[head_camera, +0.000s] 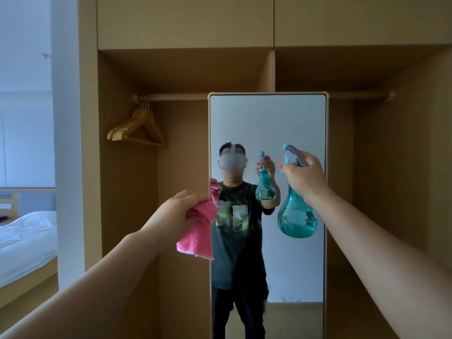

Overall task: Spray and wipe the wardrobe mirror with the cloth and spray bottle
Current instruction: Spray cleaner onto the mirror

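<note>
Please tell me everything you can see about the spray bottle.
The spray bottle is pear-shaped, of clear teal material that looks like plastic, with a grey and blue trigger head and a little liquid at the bottom. The right hand grips its neck and holds it upright in the air before the mirror, nozzle toward the glass. Its reflection shows there.

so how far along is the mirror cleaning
Done: both tools are picked up. In hand: the right hand aims the teal spray bottle at the mirror; the left hand holds the pink cloth at its left edge. Left: no clear droplets or streaks show, so spraying and wiping remain.
</note>
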`<state>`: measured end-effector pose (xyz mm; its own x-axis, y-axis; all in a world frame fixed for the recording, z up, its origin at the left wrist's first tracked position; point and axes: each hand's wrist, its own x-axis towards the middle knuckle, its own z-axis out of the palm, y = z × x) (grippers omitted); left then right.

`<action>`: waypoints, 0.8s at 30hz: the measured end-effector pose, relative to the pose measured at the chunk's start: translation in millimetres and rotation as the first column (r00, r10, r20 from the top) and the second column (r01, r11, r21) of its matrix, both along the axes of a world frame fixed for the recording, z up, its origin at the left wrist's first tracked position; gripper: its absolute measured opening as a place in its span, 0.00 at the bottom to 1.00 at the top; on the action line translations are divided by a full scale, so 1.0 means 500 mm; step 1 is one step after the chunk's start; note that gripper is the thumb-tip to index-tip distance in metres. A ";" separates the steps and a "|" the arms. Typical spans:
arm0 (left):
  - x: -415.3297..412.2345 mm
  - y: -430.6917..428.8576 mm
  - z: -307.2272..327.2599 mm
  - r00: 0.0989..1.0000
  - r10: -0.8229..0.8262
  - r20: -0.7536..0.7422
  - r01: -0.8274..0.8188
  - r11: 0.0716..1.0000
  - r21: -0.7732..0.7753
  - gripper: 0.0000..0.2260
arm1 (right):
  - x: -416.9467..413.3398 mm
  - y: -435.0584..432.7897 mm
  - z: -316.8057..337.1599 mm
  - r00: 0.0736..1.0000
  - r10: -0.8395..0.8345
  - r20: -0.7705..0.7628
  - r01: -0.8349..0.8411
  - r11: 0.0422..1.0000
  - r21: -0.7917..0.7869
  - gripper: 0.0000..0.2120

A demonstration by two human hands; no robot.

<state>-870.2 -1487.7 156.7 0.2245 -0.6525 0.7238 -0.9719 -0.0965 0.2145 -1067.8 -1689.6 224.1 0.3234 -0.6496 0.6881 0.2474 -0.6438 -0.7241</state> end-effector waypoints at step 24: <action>0.012 0.033 -0.008 0.999 0.031 -0.044 -0.030 0.999 0.034 0.18 | 0.077 0.007 -0.030 1.000 0.005 0.011 -0.005 1.000 -0.001 0.11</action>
